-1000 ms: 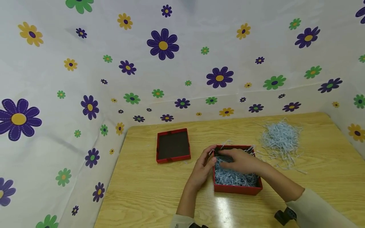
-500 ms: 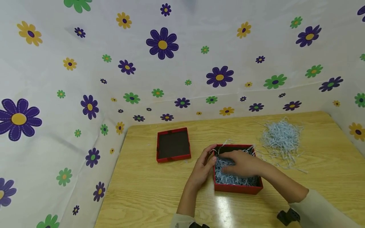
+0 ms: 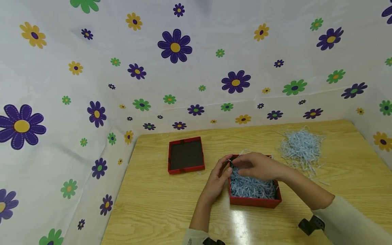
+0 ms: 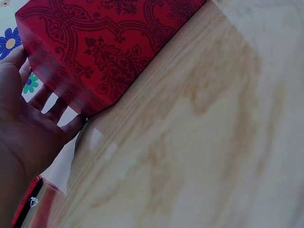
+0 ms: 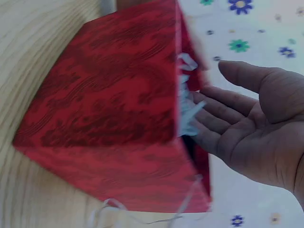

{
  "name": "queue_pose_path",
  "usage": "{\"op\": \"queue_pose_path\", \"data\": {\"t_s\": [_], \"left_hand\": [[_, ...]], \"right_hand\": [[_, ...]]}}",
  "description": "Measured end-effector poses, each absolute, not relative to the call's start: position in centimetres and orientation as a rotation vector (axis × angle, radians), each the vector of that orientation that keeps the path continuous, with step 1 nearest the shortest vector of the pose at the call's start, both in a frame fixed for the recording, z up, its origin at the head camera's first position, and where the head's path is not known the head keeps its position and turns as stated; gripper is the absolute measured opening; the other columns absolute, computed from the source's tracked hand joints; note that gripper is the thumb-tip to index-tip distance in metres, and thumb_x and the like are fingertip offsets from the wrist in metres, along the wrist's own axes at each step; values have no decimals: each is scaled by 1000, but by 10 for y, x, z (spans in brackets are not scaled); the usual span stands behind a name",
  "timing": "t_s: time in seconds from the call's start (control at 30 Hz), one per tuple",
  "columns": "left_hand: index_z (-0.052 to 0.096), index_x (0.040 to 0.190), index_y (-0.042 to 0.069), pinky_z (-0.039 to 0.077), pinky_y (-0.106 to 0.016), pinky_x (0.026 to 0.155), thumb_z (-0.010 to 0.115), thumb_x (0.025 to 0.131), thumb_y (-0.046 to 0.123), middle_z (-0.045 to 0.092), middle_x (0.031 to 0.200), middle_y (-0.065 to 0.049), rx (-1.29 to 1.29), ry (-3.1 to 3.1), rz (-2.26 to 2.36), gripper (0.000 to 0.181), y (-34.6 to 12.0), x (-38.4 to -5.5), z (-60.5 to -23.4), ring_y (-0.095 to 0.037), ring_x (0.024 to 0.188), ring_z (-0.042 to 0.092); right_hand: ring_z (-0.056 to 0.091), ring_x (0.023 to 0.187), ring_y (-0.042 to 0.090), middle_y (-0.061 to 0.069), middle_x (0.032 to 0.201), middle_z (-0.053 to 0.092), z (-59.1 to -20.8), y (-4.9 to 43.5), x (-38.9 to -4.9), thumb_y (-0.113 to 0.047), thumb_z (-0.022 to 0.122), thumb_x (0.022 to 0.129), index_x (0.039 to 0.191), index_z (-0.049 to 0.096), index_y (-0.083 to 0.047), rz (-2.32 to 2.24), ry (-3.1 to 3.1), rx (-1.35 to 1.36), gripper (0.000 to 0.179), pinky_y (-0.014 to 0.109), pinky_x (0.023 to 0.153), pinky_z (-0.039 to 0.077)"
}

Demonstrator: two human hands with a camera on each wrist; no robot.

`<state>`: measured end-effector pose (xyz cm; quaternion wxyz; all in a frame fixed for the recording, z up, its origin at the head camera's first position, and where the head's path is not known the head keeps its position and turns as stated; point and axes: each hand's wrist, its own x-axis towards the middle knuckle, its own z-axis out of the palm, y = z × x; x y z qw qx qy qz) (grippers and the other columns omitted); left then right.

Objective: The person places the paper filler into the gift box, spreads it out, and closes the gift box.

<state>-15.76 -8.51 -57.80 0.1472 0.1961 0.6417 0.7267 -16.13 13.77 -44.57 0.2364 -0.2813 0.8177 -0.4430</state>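
Observation:
A red patterned box [image 3: 255,202] stands open-topped on the table, holding a bed of pale blue shredded paper [image 3: 252,187]. My left hand [image 3: 214,182] holds the box at its far left corner, the thumb along the left side and the fingers bent around the corner. In the left wrist view those fingers [image 4: 57,111] lie against the red wall. Over the far part of the box is my right hand [image 3: 260,166], its loosely extended fingertips reaching inside at the shreds. The right wrist view shows its palm [image 5: 251,128] and the fingers passing over the rim.
A red box lid [image 3: 186,156] lies with its dark inside up, left of the box. Farther right is a loose heap of pale blue shredded paper [image 3: 301,146], with stray strands around it. A flower-patterned sheet [image 3: 214,68] walls the table's back and sides.
My right hand has shifted within the box, from lower in the shreds to higher and nearer the far side, uncovering more of them. The left hand keeps its place at the corner.

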Motion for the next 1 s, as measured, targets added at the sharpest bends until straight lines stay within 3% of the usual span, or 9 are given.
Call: {"op": "queue_pose_path", "data": {"t_s": [0.3, 0.53, 1.0], "left_hand": [[42, 160, 30, 33, -54, 124, 49, 114, 27, 34, 170, 3, 574, 1815, 2110, 47, -86, -156, -581, -26, 160, 23], [44, 160, 31, 31, -55, 125, 50, 114, 26, 36, 169, 7, 590, 1855, 2116, 46, -85, -159, -581, -22, 160, 25], [42, 160, 30, 31, -51, 126, 50, 114, 24, 35, 169, 6, 571, 1837, 2098, 47, -85, -157, -576, -19, 160, 25]], "right_hand": [[49, 142, 48, 31, 152, 52, -474, 133, -183, -8, 60, 107, 149, 48, 13, -1313, 2023, -507, 49, 55, 112, 48], [53, 137, 47, 29, 146, 57, -480, 131, -182, -10, 65, 102, 144, 54, 13, -1178, 2119, -487, 50, 61, 110, 47], [56, 136, 44, 26, 147, 59, -444, 145, -179, -15, 62, 107, 146, 55, 9, -1182, 2138, -579, 47, 57, 109, 50]]}}
